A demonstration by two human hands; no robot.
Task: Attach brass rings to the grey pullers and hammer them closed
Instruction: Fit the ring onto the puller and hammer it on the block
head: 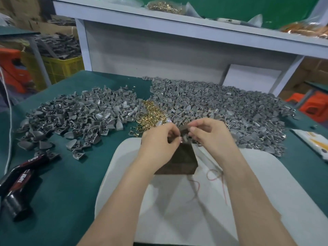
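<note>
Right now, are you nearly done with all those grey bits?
Not nearly, it seems. The left hand and right hand pinch one grey puller above the dark block: that one is in hand. A heap of brass rings waits unused, with the left pile and right pile of pullers beside it. Whether either pile is finished, I cannot tell.

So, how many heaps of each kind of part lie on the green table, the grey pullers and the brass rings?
Heaps of small grey shell-shaped pullers: 2
Heap of small shiny brass rings: 1
Total: 3 heaps
</note>
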